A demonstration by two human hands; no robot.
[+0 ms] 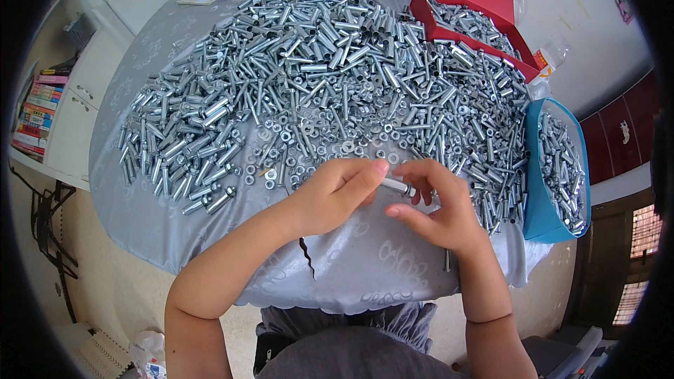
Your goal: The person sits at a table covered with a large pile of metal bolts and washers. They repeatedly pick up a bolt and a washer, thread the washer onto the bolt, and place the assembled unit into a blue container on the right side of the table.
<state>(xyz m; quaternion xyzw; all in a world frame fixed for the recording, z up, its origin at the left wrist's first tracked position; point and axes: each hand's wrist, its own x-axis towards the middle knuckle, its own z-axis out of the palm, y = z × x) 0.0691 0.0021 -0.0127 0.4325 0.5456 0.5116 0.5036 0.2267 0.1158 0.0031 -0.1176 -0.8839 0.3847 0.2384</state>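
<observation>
Head view: left hand pinches a silver sleeved bolt between its fingers above the near side of the cloth-covered worktop, before the heaped metal hardware, while the right hand, thumb and fingers parted, curls at the bolt's other end, contact unclear.

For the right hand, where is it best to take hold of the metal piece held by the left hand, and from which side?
Probably by the free end of the metal piece, pinched from the right. It is slim and cylindrical; the left hand covers its other end, while the free end points toward the open right hand.
</observation>
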